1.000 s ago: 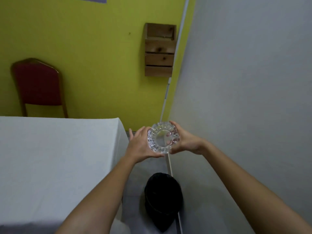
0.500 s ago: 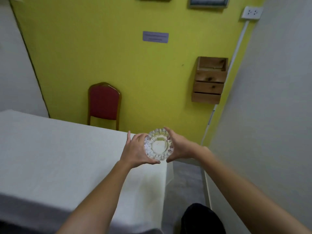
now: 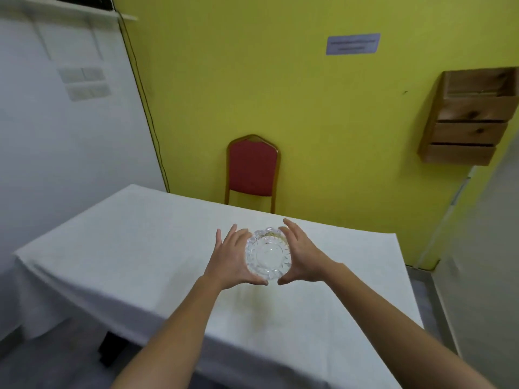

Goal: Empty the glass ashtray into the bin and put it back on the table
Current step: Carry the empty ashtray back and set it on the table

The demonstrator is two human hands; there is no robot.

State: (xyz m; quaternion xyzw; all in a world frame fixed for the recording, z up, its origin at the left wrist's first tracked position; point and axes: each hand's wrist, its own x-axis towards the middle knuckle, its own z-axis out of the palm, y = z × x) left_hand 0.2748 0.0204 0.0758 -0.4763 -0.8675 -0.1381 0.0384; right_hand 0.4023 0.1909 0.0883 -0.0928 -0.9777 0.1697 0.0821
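Note:
A round cut-glass ashtray [image 3: 267, 256] is held between both my hands over the middle of the table [image 3: 134, 248], which is covered with a white cloth. My left hand [image 3: 231, 256] cups its left side and my right hand [image 3: 300, 255] its right side, fingers stretched forward. The bowl looks empty. Whether it touches the cloth or hovers just above it I cannot tell. The bin is out of view.
A red chair [image 3: 252, 171] with a wooden frame stands behind the table against the yellow wall. A wooden drawer box [image 3: 471, 116] hangs on the wall at the right. A white wall runs along the right, with grey floor beside the table.
The view has swung left from the black bin by the right wall to the table. Both hands have carried the ashtray from above the bin to over the tabletop.

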